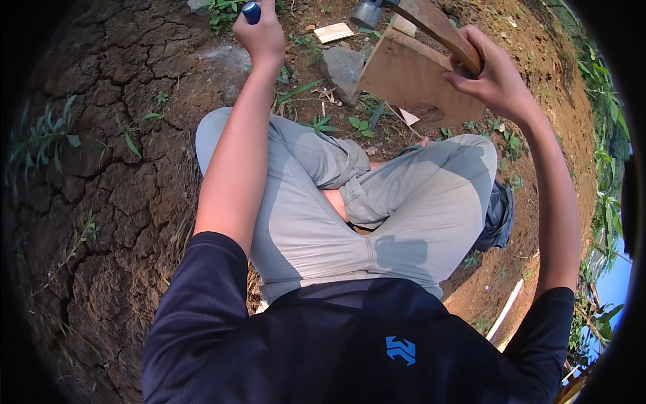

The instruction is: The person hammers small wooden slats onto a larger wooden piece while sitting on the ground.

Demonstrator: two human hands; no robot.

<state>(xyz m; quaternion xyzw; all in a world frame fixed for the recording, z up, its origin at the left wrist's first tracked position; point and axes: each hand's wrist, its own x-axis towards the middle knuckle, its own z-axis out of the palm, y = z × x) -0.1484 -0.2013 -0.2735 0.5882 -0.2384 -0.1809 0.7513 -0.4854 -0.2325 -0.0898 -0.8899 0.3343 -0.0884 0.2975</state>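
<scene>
At the upper left, my left hand (261, 42) is closed around a blue-handled tool (251, 13). Only the rounded handle end shows, so its kind cannot be made out. My right hand (494, 77), at the upper right, grips the wooden handle of a hammer (441, 30). The hammer's metal head (367, 13) points left, near the top edge of the view. Below and behind the hammer is a brown wooden board (410, 77), tilted, with a dark-edged notch or hole low on its face.
A grey rock (343, 73) sits against the board's left side. Beyond it lies a small pale wood piece (334, 32). My crossed legs in grey trousers (303, 195) fill the middle. Cracked soil (114, 168) spreads left, and dark cloth (496, 215) lies by my right knee.
</scene>
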